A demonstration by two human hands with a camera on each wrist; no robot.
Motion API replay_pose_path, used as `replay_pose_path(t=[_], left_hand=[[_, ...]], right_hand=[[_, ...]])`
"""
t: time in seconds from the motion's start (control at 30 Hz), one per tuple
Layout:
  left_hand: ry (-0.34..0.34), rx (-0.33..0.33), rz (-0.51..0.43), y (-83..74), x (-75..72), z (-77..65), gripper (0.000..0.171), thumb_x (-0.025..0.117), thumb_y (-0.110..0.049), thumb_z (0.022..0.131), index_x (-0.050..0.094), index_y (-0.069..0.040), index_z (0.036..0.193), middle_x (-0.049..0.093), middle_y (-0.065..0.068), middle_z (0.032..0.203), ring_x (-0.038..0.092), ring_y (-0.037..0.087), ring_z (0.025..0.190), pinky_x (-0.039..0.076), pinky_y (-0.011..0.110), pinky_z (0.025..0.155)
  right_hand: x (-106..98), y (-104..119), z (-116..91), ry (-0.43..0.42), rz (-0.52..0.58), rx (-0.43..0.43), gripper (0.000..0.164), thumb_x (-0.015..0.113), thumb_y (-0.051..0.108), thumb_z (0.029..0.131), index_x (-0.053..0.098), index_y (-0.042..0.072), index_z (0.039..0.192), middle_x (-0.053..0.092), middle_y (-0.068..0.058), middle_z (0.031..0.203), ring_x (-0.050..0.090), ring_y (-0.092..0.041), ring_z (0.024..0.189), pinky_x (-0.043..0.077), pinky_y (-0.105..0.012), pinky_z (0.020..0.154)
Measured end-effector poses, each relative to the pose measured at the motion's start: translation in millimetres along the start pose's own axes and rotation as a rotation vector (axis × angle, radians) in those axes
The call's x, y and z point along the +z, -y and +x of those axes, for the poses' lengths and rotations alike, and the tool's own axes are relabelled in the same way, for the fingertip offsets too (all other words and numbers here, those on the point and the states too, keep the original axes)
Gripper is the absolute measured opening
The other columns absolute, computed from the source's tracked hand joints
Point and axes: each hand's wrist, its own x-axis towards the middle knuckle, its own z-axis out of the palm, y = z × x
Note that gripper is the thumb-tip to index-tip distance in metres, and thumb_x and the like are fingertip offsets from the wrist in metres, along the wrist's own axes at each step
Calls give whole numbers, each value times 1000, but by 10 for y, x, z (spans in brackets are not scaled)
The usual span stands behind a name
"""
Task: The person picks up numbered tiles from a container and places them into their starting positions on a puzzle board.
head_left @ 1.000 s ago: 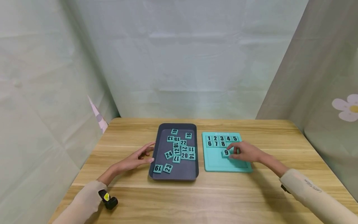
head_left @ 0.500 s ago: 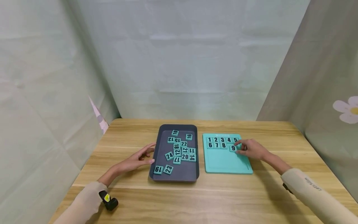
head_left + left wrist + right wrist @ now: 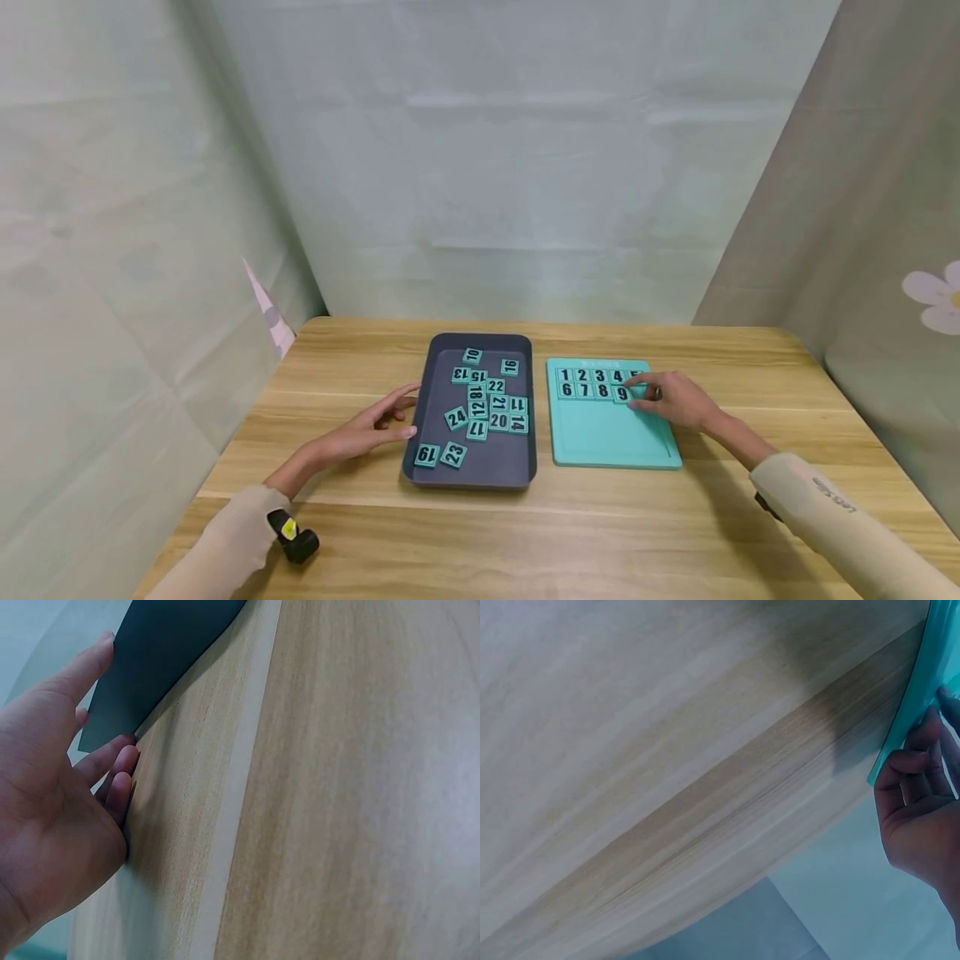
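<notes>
"Tile 9 (image 3: 622, 395) has shifted left, beside tile 8 (image 3: 603, 391). Nearest?"

"The left hand (image 3: 360, 431), thumb at the left rim of the tray (image 3: 469, 482), fingers loosely bent."

"Farther?"

"The right hand (image 3: 672, 402) pinches tile 9 in the second-farthest row of the board (image 3: 611, 435)."

"So, seating it?"

"Seemingly; the next move calls for pressing it flush, then releasing."

Your left hand (image 3: 360, 429) is relaxed, thumb (image 3: 399, 432) extended toward your right hand (image 3: 672, 402), whose thumb and index finger pinch; your left forearm (image 3: 228, 537) and right forearm (image 3: 813, 507) slant outward behind them.
</notes>
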Motion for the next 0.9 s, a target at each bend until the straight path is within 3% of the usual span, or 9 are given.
replay_pose_path(t=[0.2,0.53,0.9], left_hand=[[-1,2,1,-16,-4,3,72,61,-35,103,20,-36,163,31,17,166,37,35,136,34,51,110],[2,5,4,-10,-3,2,73,61,-36,103,19,-35,163,31,17,166,38,35,137,34,51,110],[2,2,-10,-7,0,-5,74,61,-36,103,18,-34,164,29,18,166,36,38,139,32,56,113]], right_hand=[[17,1,4,-26,-8,15,30,78,16,90,73,5,117,62,6,71,46,-6,61,36,-23,56],[-28,52,45,0,-52,21,31,78,20,90,72,5,117,61,6,70,44,-7,60,34,-23,55],[-139,303,237,29,-82,-37,25,74,18,93,74,4,114,57,6,65,42,-5,55,34,-22,54]])
